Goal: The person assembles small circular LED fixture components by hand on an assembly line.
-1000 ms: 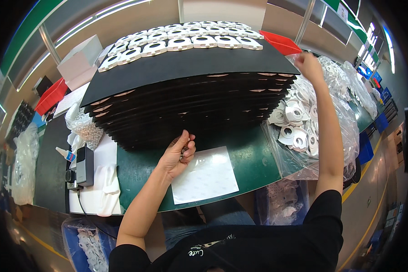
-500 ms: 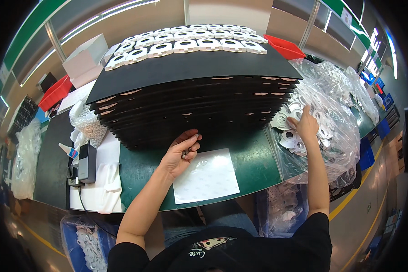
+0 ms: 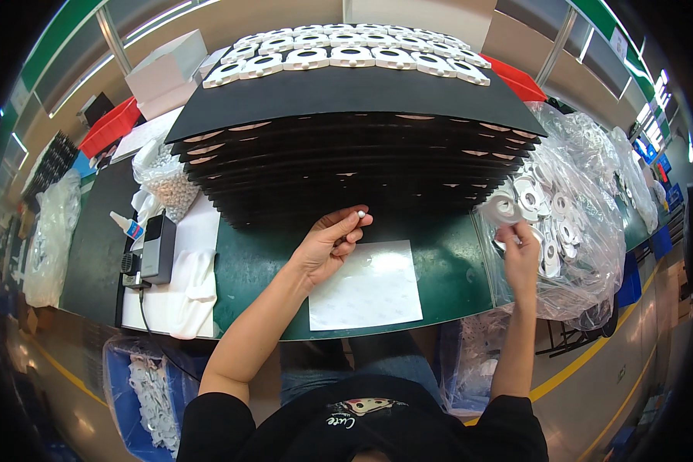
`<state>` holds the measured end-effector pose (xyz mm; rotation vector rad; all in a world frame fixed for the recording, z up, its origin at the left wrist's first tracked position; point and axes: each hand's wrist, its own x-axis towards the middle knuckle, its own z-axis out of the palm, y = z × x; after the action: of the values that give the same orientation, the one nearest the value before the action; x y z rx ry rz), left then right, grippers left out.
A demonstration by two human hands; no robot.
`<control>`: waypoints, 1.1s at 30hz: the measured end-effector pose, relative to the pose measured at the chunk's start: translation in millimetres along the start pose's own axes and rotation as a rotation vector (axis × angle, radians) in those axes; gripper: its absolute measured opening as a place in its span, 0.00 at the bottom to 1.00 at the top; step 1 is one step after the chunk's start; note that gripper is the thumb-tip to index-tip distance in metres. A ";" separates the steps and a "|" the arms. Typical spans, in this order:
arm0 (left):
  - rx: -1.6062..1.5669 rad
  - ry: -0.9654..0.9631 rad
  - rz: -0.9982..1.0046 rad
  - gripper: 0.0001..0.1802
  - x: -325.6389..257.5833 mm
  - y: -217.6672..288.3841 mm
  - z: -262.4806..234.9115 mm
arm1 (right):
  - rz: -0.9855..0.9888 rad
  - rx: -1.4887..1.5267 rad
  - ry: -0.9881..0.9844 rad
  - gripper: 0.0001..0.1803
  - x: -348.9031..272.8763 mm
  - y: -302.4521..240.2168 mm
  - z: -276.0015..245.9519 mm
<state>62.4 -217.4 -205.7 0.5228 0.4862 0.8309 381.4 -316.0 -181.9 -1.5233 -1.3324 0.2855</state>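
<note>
my left hand (image 3: 327,248) pinches a small white bead (image 3: 360,215) between thumb and fingertip, above a clear film sheet (image 3: 368,286) near the green worktop's (image 3: 446,266) front edge. my right hand (image 3: 520,254) reaches into a clear bag (image 3: 585,231) at the worktop's right edge, fingers closed on a white ring (image 3: 503,209). a stack of black trays (image 3: 346,158) stands behind.

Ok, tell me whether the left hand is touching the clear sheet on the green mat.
Cannot tell. In the head view the left hand overlaps the clear sheet's upper left corner, but neither contact nor a gap shows plainly.
</note>
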 end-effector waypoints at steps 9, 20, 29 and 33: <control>-0.013 0.031 0.012 0.09 3.3 -1.6 -6.0 | 0.096 0.381 -0.475 0.07 -48.7 -47.0 116.3; -0.015 0.090 0.096 0.10 2.8 2.2 -5.8 | -0.172 0.099 -0.422 0.06 -49.2 -54.6 133.9; -0.021 0.067 0.065 0.11 -0.8 0.2 -2.1 | 0.215 0.638 -0.345 0.08 -42.2 -48.5 133.0; 0.019 0.007 0.004 0.13 1.3 -2.7 -2.6 | 0.302 0.877 -0.289 0.08 -27.7 -57.6 135.3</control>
<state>63.2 -217.2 -209.5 0.5385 0.4995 0.8329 239.0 -276.5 -205.8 -0.9291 -0.9633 1.1516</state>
